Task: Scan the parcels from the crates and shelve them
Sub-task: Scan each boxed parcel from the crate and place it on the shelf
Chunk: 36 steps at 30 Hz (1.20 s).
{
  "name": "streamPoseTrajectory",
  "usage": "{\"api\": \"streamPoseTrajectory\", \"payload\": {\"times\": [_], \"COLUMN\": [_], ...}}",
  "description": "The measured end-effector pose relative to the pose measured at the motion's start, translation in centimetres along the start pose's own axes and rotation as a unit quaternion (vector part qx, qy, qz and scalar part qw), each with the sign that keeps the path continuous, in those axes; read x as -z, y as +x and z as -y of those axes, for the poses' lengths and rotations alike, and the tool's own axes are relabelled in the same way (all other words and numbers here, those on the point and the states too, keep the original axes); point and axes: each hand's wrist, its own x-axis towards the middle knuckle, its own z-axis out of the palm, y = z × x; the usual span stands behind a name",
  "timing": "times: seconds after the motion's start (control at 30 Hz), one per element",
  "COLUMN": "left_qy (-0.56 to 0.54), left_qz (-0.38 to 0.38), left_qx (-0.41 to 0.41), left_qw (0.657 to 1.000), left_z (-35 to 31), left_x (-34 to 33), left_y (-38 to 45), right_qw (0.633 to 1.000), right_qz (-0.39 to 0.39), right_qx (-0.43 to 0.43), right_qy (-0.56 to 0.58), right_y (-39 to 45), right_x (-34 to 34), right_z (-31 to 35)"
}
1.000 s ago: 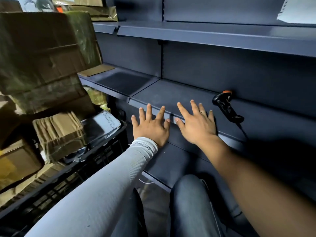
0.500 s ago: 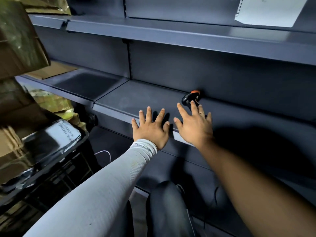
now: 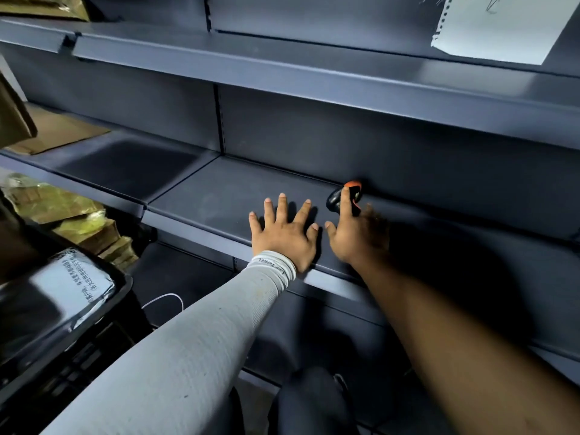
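Shelving of dark grey metal fills your view, and everything here is placed from its middle shelf. Your left hand, in a light grey ribbed sleeve, lies flat on that shelf near its front edge with the fingers straight and spread, holding nothing. Your right hand is just beside it, bare-armed; its fingers are stretched forward and apart, and the forefinger lies across the black handheld scanner with an orange tip. That scanner sits at the back of the middle shelf against the rear panel; the outer fingers are blurred, so whether the grip wraps it you cannot tell, though the hand looks open. Below and left of the shelf stands a black plastic crate, and on top of it rests a glossy black plastic-wrapped parcel with a white printed label. Behind the crate, under the shelf's left bay, are brown cardboard parcels bound in yellowish tape. A flat brown cardboard piece lies on the left bay itself. Above the upper shelf, a white perforated paper sheet hangs on the rear panel.
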Motion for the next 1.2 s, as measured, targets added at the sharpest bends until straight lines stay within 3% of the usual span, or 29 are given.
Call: {"api": "streamPoseTrajectory", "payload": {"times": [0.43, 0.87, 1.2], "left_qy": [-0.004, 0.074, 0.127], "left_qz": [0.004, -0.072, -0.192], "left_qx": [0.027, 0.08, 0.139], "left_qw": [1.0, 0.991, 0.963], "left_z": [3.7, 9.5, 15.1], "left_x": [0.8, 9.6, 19.9], "left_y": [-1.2, -9.2, -16.0], "right_qw": [0.991, 0.985, 0.94], "right_qz": [-0.018, 0.006, -0.02], "right_qx": [-0.112, 0.087, 0.183], "right_qy": [0.066, 0.15, 0.287], "right_y": [1.0, -8.5, -12.4], "right_x": [-0.1, 6.1, 13.5], "right_z": [3.2, 13.6, 22.3]}}
